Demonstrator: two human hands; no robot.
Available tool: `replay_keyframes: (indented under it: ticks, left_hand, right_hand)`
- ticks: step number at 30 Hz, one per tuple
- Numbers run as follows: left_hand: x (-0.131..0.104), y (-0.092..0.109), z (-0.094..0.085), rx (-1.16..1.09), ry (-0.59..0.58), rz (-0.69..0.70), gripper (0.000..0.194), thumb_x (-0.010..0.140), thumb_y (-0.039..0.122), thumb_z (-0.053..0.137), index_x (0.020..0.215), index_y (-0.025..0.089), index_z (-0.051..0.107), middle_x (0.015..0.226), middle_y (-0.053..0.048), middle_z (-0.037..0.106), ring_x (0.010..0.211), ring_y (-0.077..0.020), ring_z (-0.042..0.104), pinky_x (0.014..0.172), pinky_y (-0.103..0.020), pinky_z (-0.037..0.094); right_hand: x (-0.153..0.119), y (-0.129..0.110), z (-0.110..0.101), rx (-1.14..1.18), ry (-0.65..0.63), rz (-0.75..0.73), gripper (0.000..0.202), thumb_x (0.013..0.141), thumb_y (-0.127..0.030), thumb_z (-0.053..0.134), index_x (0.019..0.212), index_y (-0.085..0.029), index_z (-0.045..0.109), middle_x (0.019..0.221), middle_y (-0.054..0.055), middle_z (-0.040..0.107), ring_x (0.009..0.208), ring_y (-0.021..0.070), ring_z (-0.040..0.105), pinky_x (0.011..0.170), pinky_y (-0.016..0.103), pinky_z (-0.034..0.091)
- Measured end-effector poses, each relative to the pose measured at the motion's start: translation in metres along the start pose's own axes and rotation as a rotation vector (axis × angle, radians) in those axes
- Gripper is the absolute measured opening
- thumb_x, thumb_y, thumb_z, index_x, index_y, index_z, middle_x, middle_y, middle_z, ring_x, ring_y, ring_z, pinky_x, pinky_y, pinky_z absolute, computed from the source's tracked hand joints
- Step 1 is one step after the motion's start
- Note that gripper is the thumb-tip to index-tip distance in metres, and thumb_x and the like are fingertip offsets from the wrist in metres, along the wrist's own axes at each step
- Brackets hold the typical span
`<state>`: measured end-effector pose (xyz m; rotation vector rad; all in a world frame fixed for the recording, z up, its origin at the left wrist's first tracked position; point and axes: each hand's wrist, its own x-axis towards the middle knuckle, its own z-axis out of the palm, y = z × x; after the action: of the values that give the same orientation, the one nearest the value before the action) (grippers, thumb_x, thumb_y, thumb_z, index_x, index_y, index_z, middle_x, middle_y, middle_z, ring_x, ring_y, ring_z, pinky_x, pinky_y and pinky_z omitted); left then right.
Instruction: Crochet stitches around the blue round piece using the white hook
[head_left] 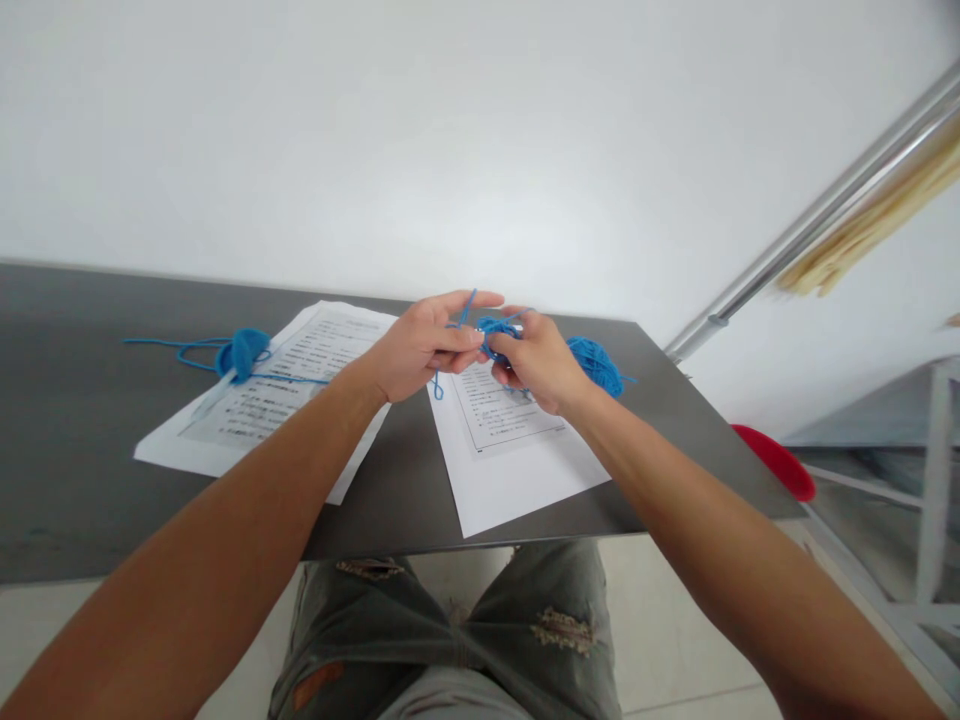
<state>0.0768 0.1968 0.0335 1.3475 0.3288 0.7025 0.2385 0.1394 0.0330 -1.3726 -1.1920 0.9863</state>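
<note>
A bare left forearm (292, 480) and a bare right forearm (690, 500) run up over ripped grey-green trousers (352, 610) toward 12 o'clock, where the hands meet. Left hand (427, 350) and right hand (544, 360) are both closed in finger pinches around a small loopy bundle of blue yarn (495, 327), raised above the dark grey flat table (67, 450); I cannot tell whether a hook is held too.

The bundle looks part-made, with loose strands and a loop hanging, so its shaping seems unfinished. At 9 o'clock from the hands, a compact curved blue yarn piece (244, 355) with trailing ends appears further along.

Counted: two hands, one bundle, one compact piece, one round blue yarn ball (592, 365) at 3 o'clock, and two printed white paper sheets (495, 490), at 6 and 8 o'clock.
</note>
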Motion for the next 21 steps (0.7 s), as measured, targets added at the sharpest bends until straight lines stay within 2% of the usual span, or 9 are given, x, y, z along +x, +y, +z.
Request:
replay_keyframes:
  ticks: [3,5,6,8,11,13,15,18,21]
  left_hand:
    - [0.0,-0.002,0.001,0.006,-0.059,-0.006,0.05,0.078,0.015,0.078,0.126,0.006,0.067,0.05,0.006,0.049,0.044,-0.006,0.038,0.045,-0.022,0.011]
    - [0.0,-0.003,-0.001,0.012,-0.076,-0.013,0.041,0.077,0.014,0.08,0.117,0.009,0.071,0.051,0.007,0.048,0.044,-0.0057,0.038,0.045,-0.022,0.013]
    - [0.0,-0.004,-0.002,0.013,-0.081,-0.015,0.038,0.077,0.014,0.081,0.114,0.009,0.072,0.05,0.007,0.048,0.044,-0.0054,0.037,0.045,-0.022,0.013]
    - [0.001,-0.005,-0.004,0.014,-0.091,-0.015,0.033,0.076,0.014,0.082,0.109,0.01,0.074,0.049,0.007,0.047,0.043,-0.005,0.035,0.045,-0.023,0.013]
    - [0.001,-0.006,-0.007,0.003,-0.088,-0.012,0.032,0.075,0.016,0.082,0.106,0.009,0.076,0.051,0.006,0.05,0.043,-0.0048,0.036,0.046,-0.024,0.014]
    - [0.001,-0.005,-0.008,0.012,-0.065,-0.021,0.038,0.076,0.016,0.082,0.112,0.008,0.075,0.05,0.005,0.051,0.044,-0.0054,0.037,0.047,-0.024,0.015]
    - [0.0,-0.004,-0.008,0.043,-0.036,-0.034,0.053,0.077,0.016,0.08,0.128,0.008,0.071,0.049,0.006,0.051,0.044,-0.0067,0.038,0.047,-0.024,0.016]
    - [-0.001,-0.001,-0.007,0.101,-0.023,-0.042,0.078,0.079,0.015,0.078,0.152,0.008,0.054,0.048,0.005,0.054,0.045,-0.0081,0.038,0.047,-0.024,0.017]
    - [-0.003,0.0,-0.006,0.129,-0.036,-0.05,0.086,0.079,0.015,0.076,0.159,0.006,0.045,0.049,0.004,0.056,0.045,-0.0083,0.037,0.048,-0.024,0.019]
  right_hand:
    - [0.004,0.005,0.001,0.097,0.024,0.009,0.012,0.079,-0.009,0.063,0.089,-0.016,0.063,0.048,-0.005,0.056,0.032,0.007,0.038,0.032,0.02,0.017]
    - [0.007,0.008,0.0,0.19,0.049,0.04,0.011,0.074,-0.008,0.066,0.081,-0.015,0.063,0.046,-0.007,0.049,0.035,0.0054,0.034,0.033,0.02,0.016]
    - [0.009,0.008,-0.002,0.229,0.057,0.047,0.013,0.07,-0.007,0.067,0.078,-0.016,0.062,0.048,-0.007,0.049,0.038,0.0055,0.038,0.035,0.019,0.02]
    - [0.01,0.008,-0.006,0.281,0.051,0.039,0.019,0.064,-0.005,0.067,0.074,-0.017,0.057,0.058,-0.004,0.054,0.05,0.0078,0.05,0.042,0.019,0.034]
    - [0.006,0.004,-0.015,0.359,-0.047,0.069,0.027,0.058,-0.001,0.065,0.075,-0.019,0.053,0.071,0.0,0.061,0.069,0.0139,0.063,0.066,0.027,0.056]
    - [0.001,0.002,-0.023,0.397,-0.137,0.113,0.029,0.058,0.0,0.065,0.077,-0.018,0.055,0.075,0.001,0.062,0.074,0.0164,0.065,0.078,0.033,0.059]
    - [-0.005,-0.001,-0.031,0.399,-0.199,0.142,0.027,0.062,0.0,0.068,0.079,-0.017,0.058,0.078,0.002,0.065,0.078,0.0173,0.066,0.083,0.035,0.059]
    - [-0.014,-0.004,-0.044,0.315,-0.259,0.161,0.021,0.067,-0.002,0.072,0.082,-0.015,0.064,0.087,0.006,0.072,0.082,0.0171,0.067,0.082,0.031,0.058]
    - [-0.019,-0.009,-0.056,0.15,-0.346,0.2,0.024,0.07,-0.006,0.075,0.093,-0.013,0.073,0.096,0.008,0.077,0.087,0.0189,0.069,0.082,0.032,0.058]
